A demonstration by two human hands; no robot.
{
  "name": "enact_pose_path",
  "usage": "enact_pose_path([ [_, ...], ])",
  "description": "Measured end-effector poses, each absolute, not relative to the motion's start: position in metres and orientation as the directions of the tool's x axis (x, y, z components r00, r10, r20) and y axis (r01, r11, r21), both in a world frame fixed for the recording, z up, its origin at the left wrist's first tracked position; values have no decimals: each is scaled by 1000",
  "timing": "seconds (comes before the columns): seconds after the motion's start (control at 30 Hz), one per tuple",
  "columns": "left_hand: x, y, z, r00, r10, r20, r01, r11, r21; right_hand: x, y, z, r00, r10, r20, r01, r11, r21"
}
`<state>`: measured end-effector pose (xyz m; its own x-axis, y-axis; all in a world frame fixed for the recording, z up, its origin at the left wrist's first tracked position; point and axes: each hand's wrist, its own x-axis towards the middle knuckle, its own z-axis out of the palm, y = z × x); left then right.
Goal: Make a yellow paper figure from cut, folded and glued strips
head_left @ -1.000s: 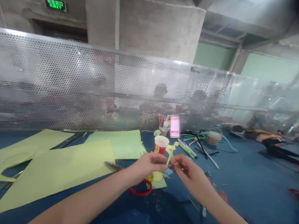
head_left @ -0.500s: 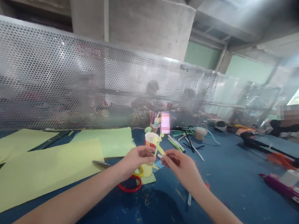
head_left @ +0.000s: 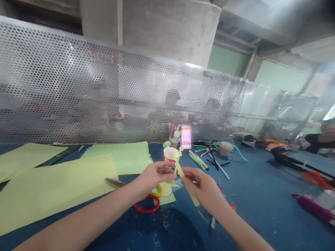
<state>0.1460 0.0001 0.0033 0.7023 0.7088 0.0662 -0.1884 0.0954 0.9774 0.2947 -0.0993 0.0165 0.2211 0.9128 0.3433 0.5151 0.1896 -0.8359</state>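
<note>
My left hand (head_left: pixel 157 175) and my right hand (head_left: pixel 202 182) meet over the middle of the table, each pinching a pale yellow paper strip (head_left: pixel 192 193). Its upper part is folded in a zigzag, and a straight tail hangs down beside my right fingers. Just behind the hands stands a red-and-white paper cup (head_left: pixel 170 153). Under my left wrist lies a pair of scissors with red and yellow handles (head_left: pixel 147 211), blades pointing left. Small yellow paper pieces (head_left: pixel 165 189) rest below my left fingers.
Large yellow sheets (head_left: pixel 60 185) cover the left of the blue table. Marker pens (head_left: pixel 198 161), a lit phone (head_left: pixel 186 136) and a small tub (head_left: pixel 225 148) stand or lie behind. A purple glue gun (head_left: pixel 321 210) is at right. A perforated metal screen (head_left: pixel 143 100) bounds the back.
The strip's straight tail now shows hanging below my right hand, where it was hidden before. Both hands stay nearly in place, still gripping the strip.
</note>
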Motion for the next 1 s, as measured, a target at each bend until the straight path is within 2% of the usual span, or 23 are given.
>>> enact_pose_path([
  [0.47, 146, -5, 4, 722, 691, 22, -164, 140, 977, 295, -98, 14, 204, 929, 308, 425, 199, -883],
  [0.7, 145, -5, 6, 767, 633, 105, -174, 49, 983, 294, -100, 20, 234, 945, 227, 345, 138, -928],
  [1.0, 143, -5, 10, 746, 663, 59, -116, 43, 992, 295, -99, 22, 200, 954, 224, 313, 154, -937],
])
